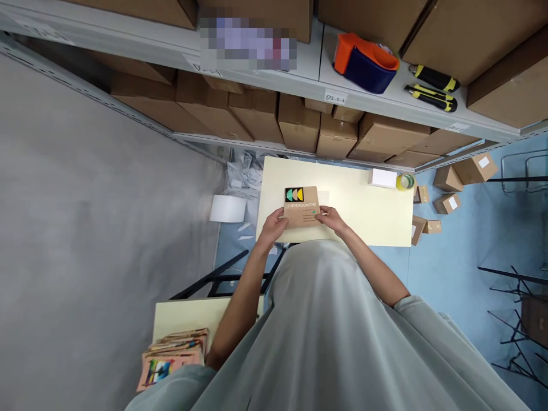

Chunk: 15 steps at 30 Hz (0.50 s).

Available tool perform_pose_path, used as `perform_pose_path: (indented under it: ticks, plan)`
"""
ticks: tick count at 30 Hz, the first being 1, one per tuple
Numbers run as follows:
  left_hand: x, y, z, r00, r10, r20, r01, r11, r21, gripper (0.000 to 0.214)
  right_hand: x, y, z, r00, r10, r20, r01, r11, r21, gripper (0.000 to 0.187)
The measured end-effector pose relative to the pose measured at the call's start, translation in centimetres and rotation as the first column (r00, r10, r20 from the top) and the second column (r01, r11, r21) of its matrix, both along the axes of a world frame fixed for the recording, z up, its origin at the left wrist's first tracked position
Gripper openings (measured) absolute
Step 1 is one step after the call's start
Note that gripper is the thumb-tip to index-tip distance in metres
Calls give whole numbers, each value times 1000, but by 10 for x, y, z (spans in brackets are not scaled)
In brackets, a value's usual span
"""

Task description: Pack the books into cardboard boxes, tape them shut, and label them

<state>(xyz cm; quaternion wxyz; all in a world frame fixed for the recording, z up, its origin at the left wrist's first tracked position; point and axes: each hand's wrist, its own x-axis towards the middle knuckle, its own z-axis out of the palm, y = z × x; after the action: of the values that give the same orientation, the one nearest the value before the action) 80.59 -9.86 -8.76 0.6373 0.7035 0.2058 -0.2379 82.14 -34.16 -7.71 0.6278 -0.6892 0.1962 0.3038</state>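
Between my two hands is a brown book with a black panel of coloured shapes and white Chinese characters on its cover. My left hand grips its left edge, thumb on the cover and fingers out of sight beneath. At the opposite edge my right hand closes on the book in the same way. The book is held over the pale yellow table, cover facing up. Behind its right side a faint whitish sheet shows on the tabletop.
On the table's far right are a white box and a roll of tape. A shelf of cardboard boxes spans the top, with an orange-and-blue tape dispenser and two utility knives. Stacked books lie lower left; cartons stand right.
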Motion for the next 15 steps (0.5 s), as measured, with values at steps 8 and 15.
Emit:
perform_pose_path:
  ticks: [8, 15]
  plan:
    - [71, 45, -56, 964, 261, 45, -263, 963, 60, 58, 69, 63, -32, 993, -121, 13, 120, 990, 81, 40]
    - [88, 52, -83, 956, 277, 93, -289, 943, 162, 55, 67, 73, -33, 968, -219, -124, 227, 972, 58, 25]
